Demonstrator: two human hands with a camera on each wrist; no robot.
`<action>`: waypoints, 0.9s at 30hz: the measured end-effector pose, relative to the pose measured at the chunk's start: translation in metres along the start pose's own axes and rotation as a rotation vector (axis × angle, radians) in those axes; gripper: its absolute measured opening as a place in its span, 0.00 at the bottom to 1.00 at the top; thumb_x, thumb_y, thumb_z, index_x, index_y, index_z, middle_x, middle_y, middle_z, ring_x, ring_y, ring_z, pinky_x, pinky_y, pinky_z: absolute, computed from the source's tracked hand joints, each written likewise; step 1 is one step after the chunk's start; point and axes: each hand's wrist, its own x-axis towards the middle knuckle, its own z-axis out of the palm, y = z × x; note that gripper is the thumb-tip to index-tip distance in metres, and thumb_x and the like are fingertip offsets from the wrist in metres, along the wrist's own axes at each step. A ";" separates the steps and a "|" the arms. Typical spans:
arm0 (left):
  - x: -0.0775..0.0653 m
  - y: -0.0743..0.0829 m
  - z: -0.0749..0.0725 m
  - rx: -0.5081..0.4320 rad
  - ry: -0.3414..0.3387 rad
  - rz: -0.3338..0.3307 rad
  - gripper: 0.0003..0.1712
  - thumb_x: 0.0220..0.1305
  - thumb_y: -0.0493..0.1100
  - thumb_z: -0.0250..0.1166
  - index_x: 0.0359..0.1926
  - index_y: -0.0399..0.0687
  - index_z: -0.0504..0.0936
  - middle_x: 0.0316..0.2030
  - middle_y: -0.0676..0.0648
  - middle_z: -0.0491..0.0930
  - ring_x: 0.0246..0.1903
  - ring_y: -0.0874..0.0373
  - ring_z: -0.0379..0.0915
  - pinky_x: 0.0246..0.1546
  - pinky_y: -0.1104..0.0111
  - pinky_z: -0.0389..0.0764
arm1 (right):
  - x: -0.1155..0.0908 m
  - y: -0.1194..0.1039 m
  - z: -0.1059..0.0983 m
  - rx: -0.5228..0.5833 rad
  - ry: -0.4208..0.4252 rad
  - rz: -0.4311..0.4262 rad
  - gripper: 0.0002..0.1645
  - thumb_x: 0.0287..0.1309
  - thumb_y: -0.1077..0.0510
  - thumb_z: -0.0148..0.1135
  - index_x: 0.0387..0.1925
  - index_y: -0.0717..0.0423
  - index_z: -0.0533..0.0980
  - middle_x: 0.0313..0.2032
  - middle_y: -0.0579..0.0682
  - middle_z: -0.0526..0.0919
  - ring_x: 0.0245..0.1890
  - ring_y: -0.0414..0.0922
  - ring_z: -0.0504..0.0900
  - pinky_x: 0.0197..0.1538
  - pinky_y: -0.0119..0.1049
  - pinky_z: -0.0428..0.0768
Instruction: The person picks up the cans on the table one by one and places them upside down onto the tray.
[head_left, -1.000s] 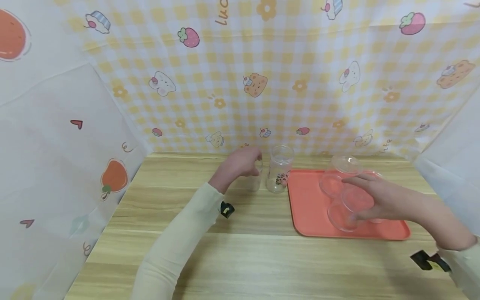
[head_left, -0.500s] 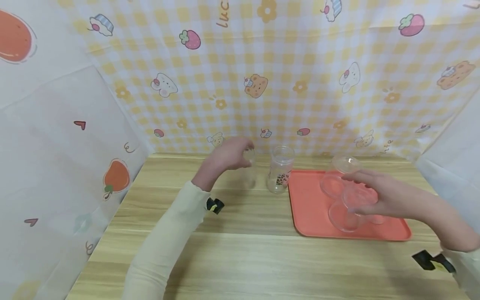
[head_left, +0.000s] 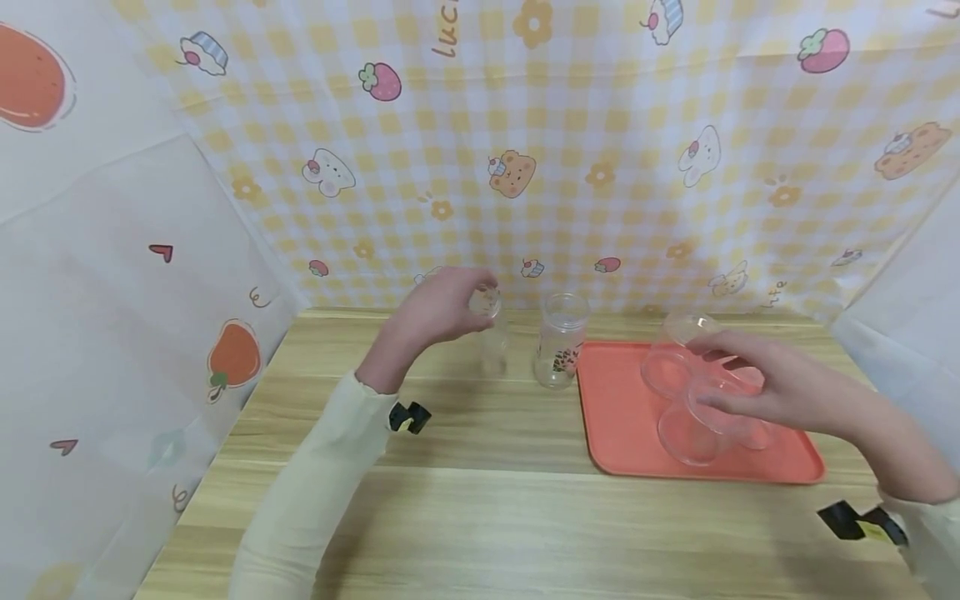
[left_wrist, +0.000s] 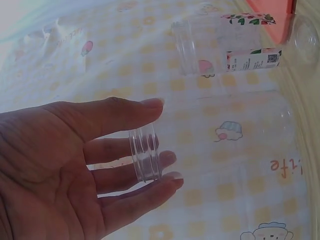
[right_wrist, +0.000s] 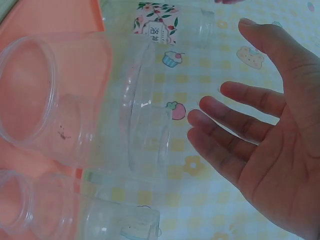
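My left hand (head_left: 438, 308) holds a clear, label-free jar (head_left: 492, 354) by the top, above the wooden table's back left part. In the left wrist view, the thumb lies on one side of the ridged neck and the fingers curl on the other. Just right of it stands another clear jar (head_left: 558, 346), with a flowered label (right_wrist: 156, 22) plain in the right wrist view. My right hand (head_left: 787, 383) hovers with loosely spread fingers over the clear jars on the tray, holding nothing. A wide jar (right_wrist: 75, 115) stands nearest it, beside a narrower one (right_wrist: 120, 220).
The orange tray (head_left: 615, 429) sits on the table's right side and carries several clear containers. Behind the wooden table (head_left: 480, 525) hangs a yellow checkered cloth (head_left: 600, 208), close to the held jar. White printed sheeting (head_left: 112, 333) closes off the left side.
My left hand has moved left with the clear jar, widening the gap to the labelled jar. The right hand has drawn slightly right and up from the tray's jars.
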 end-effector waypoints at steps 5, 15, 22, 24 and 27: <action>-0.006 -0.001 -0.003 -0.037 0.042 0.007 0.29 0.64 0.44 0.72 0.63 0.41 0.78 0.58 0.44 0.80 0.53 0.47 0.78 0.54 0.56 0.78 | -0.001 0.002 0.000 0.026 0.066 0.016 0.41 0.37 0.72 0.82 0.58 0.59 0.78 0.53 0.44 0.82 0.52 0.35 0.79 0.52 0.22 0.76; -0.021 -0.011 -0.004 -0.194 0.120 0.022 0.30 0.63 0.44 0.74 0.63 0.41 0.78 0.59 0.44 0.79 0.54 0.46 0.79 0.53 0.56 0.79 | -0.003 0.001 -0.005 0.079 0.128 0.073 0.42 0.41 0.76 0.79 0.61 0.60 0.76 0.58 0.40 0.79 0.54 0.38 0.79 0.53 0.22 0.76; -0.029 -0.017 -0.005 -0.264 0.180 0.022 0.29 0.62 0.44 0.75 0.63 0.45 0.79 0.57 0.46 0.81 0.52 0.47 0.80 0.50 0.55 0.81 | -0.004 0.003 -0.006 0.138 0.156 0.119 0.40 0.49 0.77 0.73 0.64 0.59 0.74 0.58 0.47 0.79 0.54 0.37 0.79 0.53 0.22 0.76; -0.031 -0.018 -0.005 -0.289 0.188 0.026 0.30 0.62 0.44 0.75 0.63 0.44 0.79 0.56 0.46 0.81 0.52 0.47 0.80 0.50 0.55 0.81 | -0.004 0.003 -0.006 0.160 0.163 0.127 0.39 0.51 0.77 0.71 0.65 0.60 0.73 0.58 0.49 0.79 0.54 0.38 0.79 0.53 0.23 0.77; -0.033 -0.019 -0.006 -0.328 0.192 0.024 0.29 0.62 0.43 0.75 0.63 0.44 0.78 0.57 0.46 0.80 0.52 0.48 0.79 0.52 0.56 0.80 | -0.005 0.003 -0.006 0.194 0.169 0.147 0.38 0.53 0.78 0.69 0.65 0.61 0.72 0.58 0.50 0.79 0.55 0.39 0.79 0.53 0.23 0.77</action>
